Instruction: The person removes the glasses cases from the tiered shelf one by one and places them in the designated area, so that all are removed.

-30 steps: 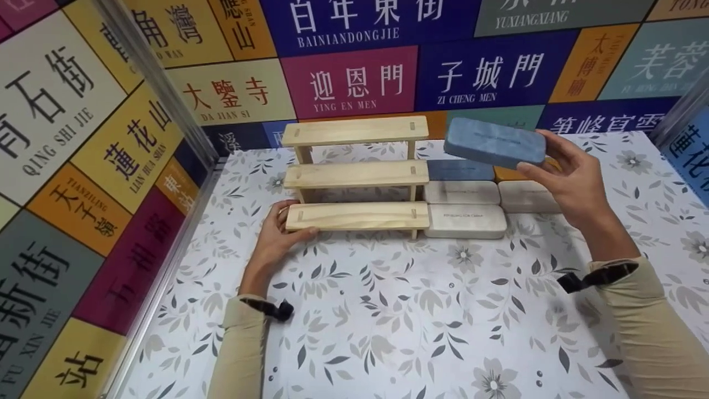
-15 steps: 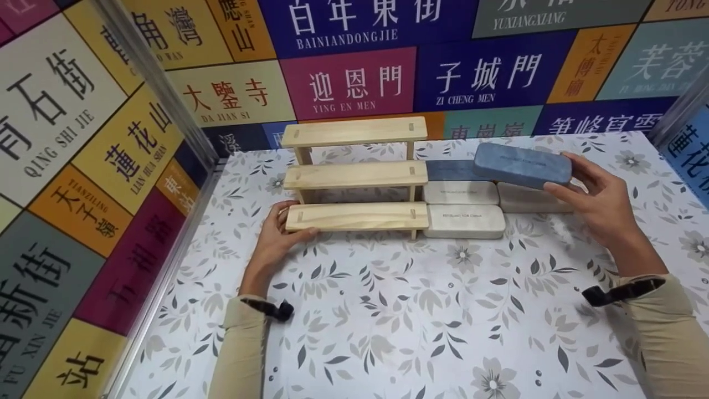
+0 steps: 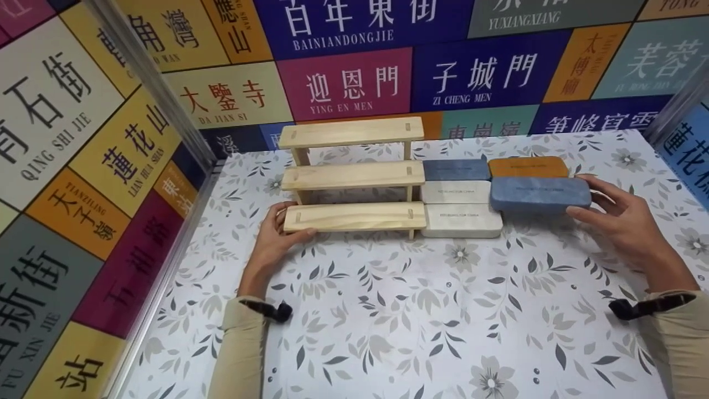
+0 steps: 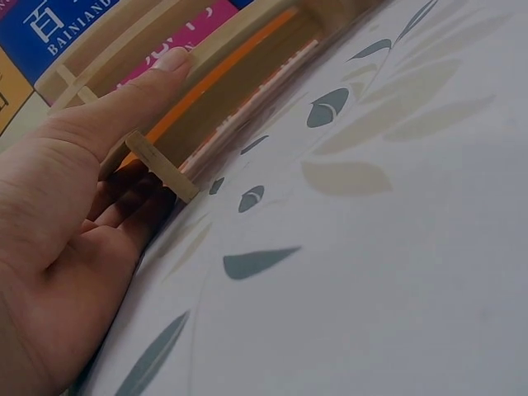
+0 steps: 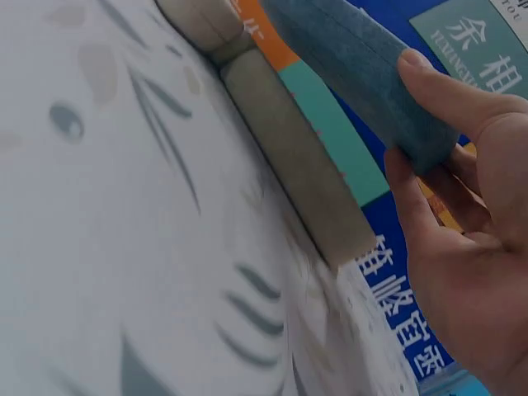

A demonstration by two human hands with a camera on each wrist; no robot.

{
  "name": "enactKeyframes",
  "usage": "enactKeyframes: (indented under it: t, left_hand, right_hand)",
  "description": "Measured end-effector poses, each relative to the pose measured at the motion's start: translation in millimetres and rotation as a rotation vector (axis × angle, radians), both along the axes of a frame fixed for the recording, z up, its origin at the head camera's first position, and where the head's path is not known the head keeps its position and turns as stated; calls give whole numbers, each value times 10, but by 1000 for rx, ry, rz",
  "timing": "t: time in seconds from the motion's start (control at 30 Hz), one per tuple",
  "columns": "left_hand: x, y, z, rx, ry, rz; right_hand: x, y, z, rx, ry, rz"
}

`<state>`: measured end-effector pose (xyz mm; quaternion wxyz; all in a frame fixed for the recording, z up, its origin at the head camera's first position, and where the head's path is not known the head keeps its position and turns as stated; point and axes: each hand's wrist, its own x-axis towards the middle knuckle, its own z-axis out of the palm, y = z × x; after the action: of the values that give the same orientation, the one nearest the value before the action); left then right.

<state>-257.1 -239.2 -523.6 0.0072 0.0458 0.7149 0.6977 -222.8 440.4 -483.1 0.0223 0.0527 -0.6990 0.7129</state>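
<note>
A three-tier wooden stand point(image 3: 354, 217) stands on the table, its shelves stepping up toward the back. My left hand point(image 3: 277, 233) grips the left end of its lowest shelf; in the left wrist view the thumb lies along the wood point(image 4: 165, 169). At the right, my right hand point(image 3: 623, 216) pinches the end of a blue rounded case point(image 3: 540, 193) between thumb and fingers. That case is raised off the table, as the right wrist view shows, above a pale case point(image 5: 289, 148) that it covers in the head view.
Against the stand's right side lie two white cases point(image 3: 462, 220) and another blue case point(image 3: 456, 169). An orange case point(image 3: 528, 166) lies behind the held one. Walls with printed signs point(image 3: 343, 83) close off the back and left of the flowered tabletop point(image 3: 388, 310).
My right hand has carried the blue case rightward, down and toward me, uncovering the orange case and covering the right-hand white one. The left hand and the stand have stayed in place.
</note>
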Motion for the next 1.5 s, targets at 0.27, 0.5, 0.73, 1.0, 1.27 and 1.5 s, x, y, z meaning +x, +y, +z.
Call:
enactKeyframes:
  t: [0.27, 0.5, 0.73, 1.0, 1.27, 1.5]
  left_hand:
    - [-15, -3, -13, 15, -4, 7]
    - [-19, 31, -17, 13, -7, 4]
    - [-6, 19, -11, -6, 8, -3]
    - [13, 9, -17, 13, 17, 1]
    - [11, 10, -23, 41, 4, 3]
    - [11, 6, -7, 40, 6, -3]
  right_hand:
    - [94, 186, -64, 66, -17, 29]
    - [157, 360, -85, 291, -33, 4]
    - [170, 402, -181, 516, -74, 0]
    - [143, 422, -212, 680, -152, -2]
    - [94, 335, -205, 751, -178, 29]
    - [104, 291, -174, 715, -154, 40]
